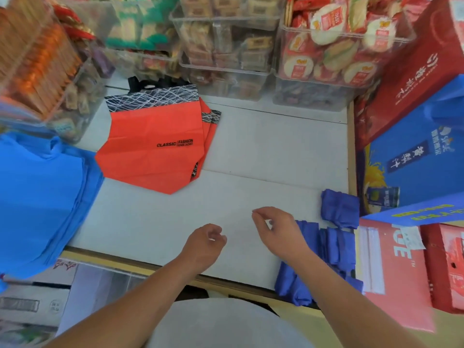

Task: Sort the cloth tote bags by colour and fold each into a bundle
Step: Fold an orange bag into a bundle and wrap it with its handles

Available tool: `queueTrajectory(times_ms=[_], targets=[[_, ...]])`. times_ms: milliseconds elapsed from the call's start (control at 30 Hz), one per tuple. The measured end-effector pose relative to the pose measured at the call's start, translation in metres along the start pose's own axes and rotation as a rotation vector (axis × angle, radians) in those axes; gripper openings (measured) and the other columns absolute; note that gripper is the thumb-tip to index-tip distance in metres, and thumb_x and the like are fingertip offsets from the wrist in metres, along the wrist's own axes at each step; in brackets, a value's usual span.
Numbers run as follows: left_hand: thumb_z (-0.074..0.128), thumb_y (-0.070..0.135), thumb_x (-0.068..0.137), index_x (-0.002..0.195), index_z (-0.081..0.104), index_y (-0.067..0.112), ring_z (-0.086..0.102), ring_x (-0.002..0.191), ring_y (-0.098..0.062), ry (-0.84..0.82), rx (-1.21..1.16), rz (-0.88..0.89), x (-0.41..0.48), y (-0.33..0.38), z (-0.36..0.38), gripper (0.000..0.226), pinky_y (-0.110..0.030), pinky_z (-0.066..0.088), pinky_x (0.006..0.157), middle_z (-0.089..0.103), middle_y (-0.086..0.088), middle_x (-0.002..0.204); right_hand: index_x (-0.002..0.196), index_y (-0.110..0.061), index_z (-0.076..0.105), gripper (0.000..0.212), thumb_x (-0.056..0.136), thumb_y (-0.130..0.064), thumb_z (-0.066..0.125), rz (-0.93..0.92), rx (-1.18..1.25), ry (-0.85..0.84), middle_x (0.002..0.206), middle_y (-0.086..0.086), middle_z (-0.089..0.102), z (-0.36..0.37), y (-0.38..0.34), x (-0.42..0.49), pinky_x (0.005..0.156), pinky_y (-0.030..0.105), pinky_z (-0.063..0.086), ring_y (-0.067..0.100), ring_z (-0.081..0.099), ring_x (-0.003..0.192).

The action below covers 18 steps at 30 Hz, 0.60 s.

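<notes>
Hovering over the near part of the white bench (pixel 263 151), the left hand (pixel 204 244) and the right hand (pixel 276 229) are both empty in the head view, the only view supplied.

Hand state:
- Left hand: fingers (pixel 216 231) loosely curled, holding nothing, clear of every bag.
- Right hand: fingers (pixel 259 213) loosely curled, thumb and forefinger close together with nothing between them. This hand is just beside the folded bundles.

Bag positions:
- Orange tote bags (pixel 150 146): flat stack with a black-and-white patterned top band and black handles, lying on the far left part of the bench, well apart from both hands.
- Light blue tote bags (pixel 42 197): flat stack at the left edge, just beside the orange stack and extending past the front edge of the bench.
- Dark blue bundles (pixel 336 244): folded and grouped at the right edge of the bench. One lies farther back, and one lies at the front edge under the right forearm.

Surroundings:
- Clear bins (pixel 226 71) of packaged snacks line the far side.
- A red carton (pixel 414 59) and a blue carton (pixel 414 151) stand at the right.
</notes>
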State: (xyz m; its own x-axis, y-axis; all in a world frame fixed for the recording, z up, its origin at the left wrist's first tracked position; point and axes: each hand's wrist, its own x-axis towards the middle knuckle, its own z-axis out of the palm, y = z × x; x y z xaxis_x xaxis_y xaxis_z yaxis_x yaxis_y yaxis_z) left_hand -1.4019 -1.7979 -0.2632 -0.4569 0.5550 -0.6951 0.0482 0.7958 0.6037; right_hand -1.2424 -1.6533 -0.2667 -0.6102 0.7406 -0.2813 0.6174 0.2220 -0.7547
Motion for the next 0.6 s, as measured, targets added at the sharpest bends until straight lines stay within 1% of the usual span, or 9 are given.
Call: queueTrajectory(times_ms=[133, 200, 233, 300, 333, 400, 467, 533, 600], targets=[[0.062, 0.034, 0.098, 0.133, 0.062, 0.02, 0.058, 0.113, -0.01, 0.071, 0.057, 0.004, 0.019, -0.034, -0.069, 0.038, -0.022, 0.041, 0.096, 0.062, 0.006, 0.127, 0.101, -0.027, 0.074, 0.019, 0.1, -0.036, 0.058, 0.046, 0.011, -0.086, 0.098, -0.017, 0.072, 0.047, -0.036, 0.018, 0.086, 0.024, 0.053, 0.0, 0.065, 0.094], [0.063, 0.034, 0.098, 0.133, 0.061, 0.017, 0.058, 0.113, -0.013, 0.13, 0.105, 0.028, 0.036, -0.048, -0.109, 0.039, -0.023, 0.041, 0.096, 0.06, 0.002, 0.13, 0.1, -0.026, 0.074, 0.016, 0.1, -0.032, 0.059, 0.079, 0.007, -0.111, 0.095, -0.018, 0.071, 0.07, -0.055, 0.027, 0.084, 0.017, 0.051, -0.005, 0.064, 0.091], [0.064, 0.033, 0.097, 0.132, 0.062, 0.015, 0.059, 0.112, -0.014, 0.166, 0.129, 0.058, 0.046, -0.053, -0.127, 0.039, -0.024, 0.042, 0.095, 0.06, 0.0, 0.13, 0.1, -0.025, 0.074, 0.015, 0.1, -0.03, 0.06, 0.1, 0.013, -0.11, 0.094, -0.019, 0.071, 0.083, -0.064, 0.031, 0.083, 0.013, 0.049, -0.008, 0.063, 0.09], [0.067, 0.032, 0.095, 0.126, 0.064, 0.012, 0.059, 0.111, -0.018, 0.241, 0.198, 0.171, 0.069, -0.06, -0.161, 0.037, -0.023, 0.042, 0.093, 0.059, -0.004, 0.13, 0.1, -0.025, 0.074, 0.013, 0.099, -0.028, 0.062, 0.141, 0.024, -0.096, 0.095, -0.019, 0.071, 0.107, -0.083, 0.038, 0.081, 0.01, 0.048, -0.013, 0.061, 0.09], [0.068, 0.031, 0.094, 0.124, 0.066, 0.011, 0.058, 0.115, -0.022, 0.263, 0.248, 0.24, 0.082, -0.063, -0.175, 0.036, -0.024, 0.042, 0.094, 0.058, -0.005, 0.131, 0.1, -0.026, 0.074, 0.012, 0.099, -0.027, 0.062, 0.159, 0.024, -0.095, 0.096, -0.021, 0.071, 0.119, -0.093, 0.042, 0.08, 0.01, 0.048, -0.014, 0.061, 0.091], [0.068, 0.035, 0.093, 0.127, 0.065, 0.013, 0.046, 0.135, -0.025, 0.24, 0.376, 0.353, 0.11, -0.067, -0.196, 0.041, -0.03, 0.04, 0.105, 0.05, -0.006, 0.146, 0.099, -0.029, 0.073, 0.011, 0.099, -0.026, 0.063, 0.194, 0.032, -0.081, 0.096, -0.025, 0.069, 0.138, -0.112, 0.048, 0.078, 0.007, 0.046, -0.014, 0.061, 0.094], [0.069, 0.042, 0.092, 0.137, 0.06, 0.015, 0.029, 0.15, -0.027, 0.161, 0.474, 0.46, 0.135, -0.07, -0.207, 0.053, -0.035, 0.029, 0.119, 0.036, -0.008, 0.16, 0.097, -0.03, 0.073, 0.012, 0.099, -0.023, 0.063, 0.228, 0.061, -0.042, 0.095, -0.027, 0.069, 0.154, -0.127, 0.053, 0.074, 0.004, 0.045, -0.012, 0.062, 0.094], [0.068, 0.05, 0.09, 0.146, 0.051, 0.016, 0.025, 0.151, -0.031, 0.128, 0.571, 0.538, 0.154, -0.07, -0.208, 0.067, -0.043, 0.027, 0.121, 0.031, -0.009, 0.163, 0.099, -0.028, 0.074, 0.012, 0.099, -0.023, 0.063, 0.274, 0.098, -0.015, 0.098, -0.027, 0.069, 0.166, -0.138, 0.055, 0.073, 0.003, 0.045, -0.014, 0.062, 0.092], [0.065, 0.054, 0.088, 0.149, 0.044, 0.02, 0.032, 0.145, -0.031, 0.194, 0.659, 0.556, 0.163, -0.067, -0.21, 0.074, -0.045, 0.031, 0.116, 0.036, -0.006, 0.159, 0.102, -0.028, 0.074, 0.012, 0.099, -0.025, 0.062, 0.325, 0.125, 0.001, 0.1, -0.025, 0.07, 0.172, -0.145, 0.052, 0.073, 0.001, 0.044, -0.016, 0.061, 0.092]])
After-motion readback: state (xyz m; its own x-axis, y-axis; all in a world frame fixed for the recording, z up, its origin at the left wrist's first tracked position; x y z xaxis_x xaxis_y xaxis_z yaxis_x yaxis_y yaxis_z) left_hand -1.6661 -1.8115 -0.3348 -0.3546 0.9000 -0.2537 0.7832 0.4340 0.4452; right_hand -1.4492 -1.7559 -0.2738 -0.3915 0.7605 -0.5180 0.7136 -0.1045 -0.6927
